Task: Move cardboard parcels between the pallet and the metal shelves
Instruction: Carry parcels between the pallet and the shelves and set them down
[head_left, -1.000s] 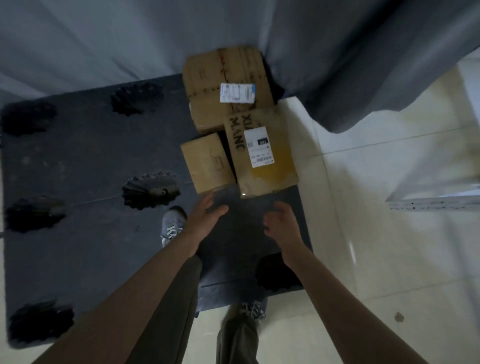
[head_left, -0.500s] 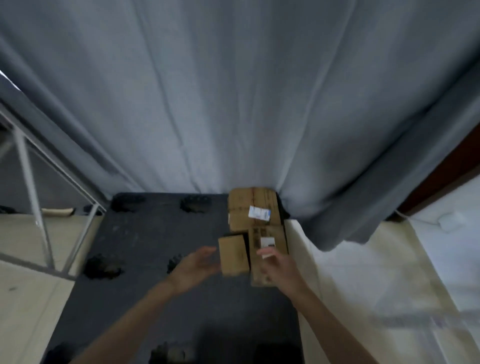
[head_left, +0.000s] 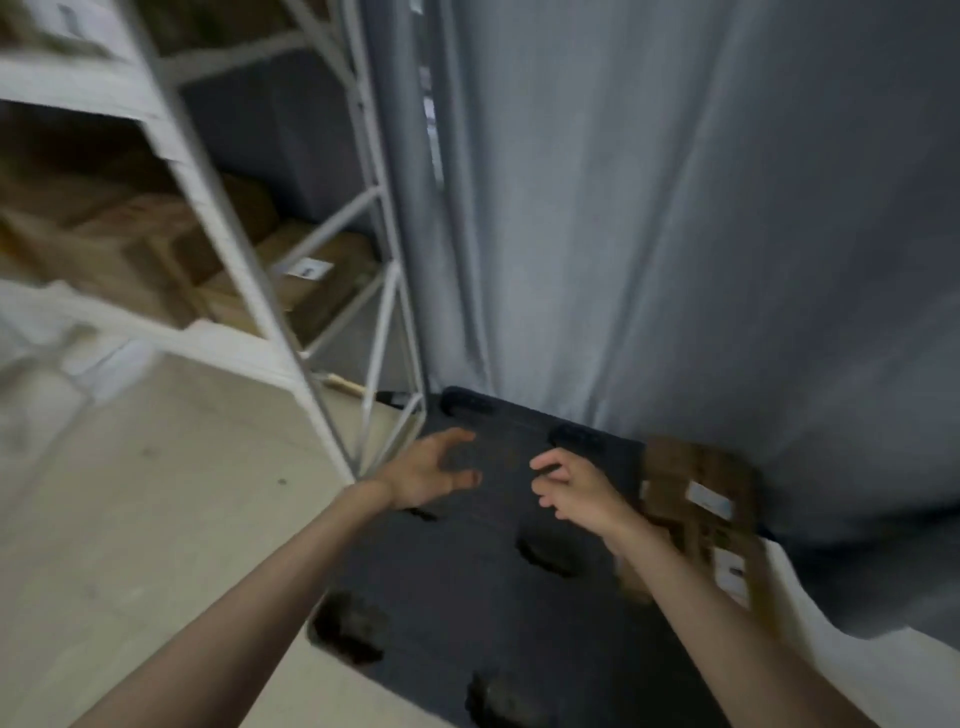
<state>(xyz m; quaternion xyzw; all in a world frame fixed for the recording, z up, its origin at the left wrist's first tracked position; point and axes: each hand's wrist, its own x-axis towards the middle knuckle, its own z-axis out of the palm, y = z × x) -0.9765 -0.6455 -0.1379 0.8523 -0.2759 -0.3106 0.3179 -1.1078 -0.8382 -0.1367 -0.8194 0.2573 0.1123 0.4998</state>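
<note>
Both hands empty: our left hand (head_left: 431, 475) and right hand (head_left: 576, 491) hovered loosely curled over the pallet (head_left: 467, 587). Boxes (head_left: 696, 499) sat just right of our right hand, unmoved; shelves (head_left: 249, 291) to the left already held several, we judged.

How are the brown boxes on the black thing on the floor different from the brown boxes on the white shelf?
The brown cardboard parcels on the black plastic pallet lie low on the floor by the grey curtain; the brown cardboard parcels on the white metal shelves sit raised, behind white bars. The pallet parcels lie beside the right hand; the shelf parcels lie farther off. Both groups are brown cardboard with white labels.
</note>
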